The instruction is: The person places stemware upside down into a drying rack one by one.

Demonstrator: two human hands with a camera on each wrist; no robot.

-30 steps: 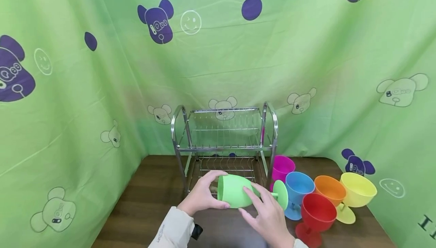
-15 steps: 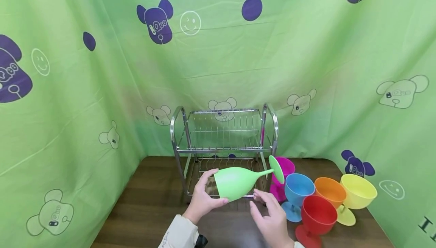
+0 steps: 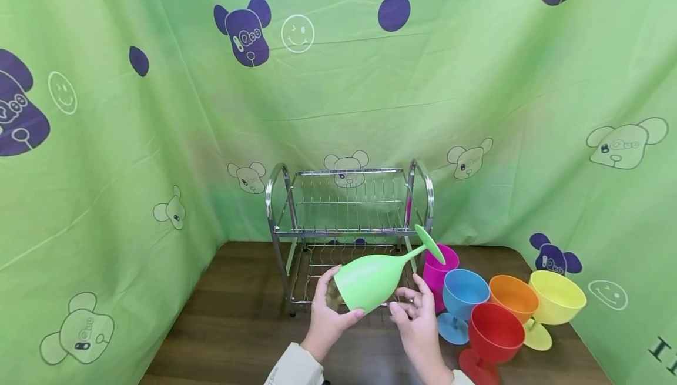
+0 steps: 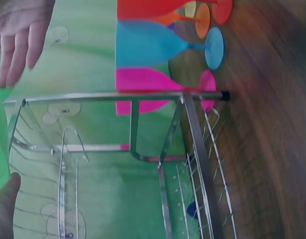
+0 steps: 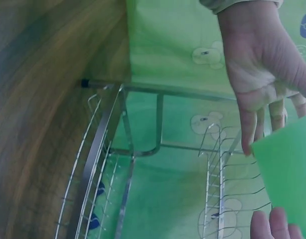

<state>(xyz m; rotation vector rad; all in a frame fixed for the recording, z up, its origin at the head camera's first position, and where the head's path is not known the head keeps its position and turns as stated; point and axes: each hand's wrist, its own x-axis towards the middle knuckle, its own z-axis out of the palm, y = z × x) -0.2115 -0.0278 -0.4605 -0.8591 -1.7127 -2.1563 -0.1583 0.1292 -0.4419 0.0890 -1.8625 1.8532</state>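
Observation:
A light green plastic goblet [image 3: 372, 279] lies tilted in the air in front of the rack, its rim toward the left and its foot raised at upper right. My left hand [image 3: 329, 314] grips the bowl near the rim, the thumb below and fingers behind. Beside the bowl's right underside is my right hand [image 3: 420, 326], its fingers loosely bent and holding nothing. In the right wrist view, the green goblet [image 5: 287, 174] shows at the right edge, with the left hand [image 5: 262, 64] above it and right fingertips [image 5: 277, 224] close to it.
A two-tier metal dish rack [image 3: 349, 233] stands behind the hands on a wooden table [image 3: 211, 314]. Stemmed goblets stand at right: magenta [image 3: 436, 267], blue [image 3: 465, 294], orange [image 3: 513, 294], yellow [image 3: 556, 297] and red [image 3: 495, 332]. A green patterned cloth [image 3: 338, 91] surrounds the table.
The goblet has tilted so its foot rises, from lying nearly level. My right hand has let go of the bowl and moved slightly right; my left keeps its hold near the rim.

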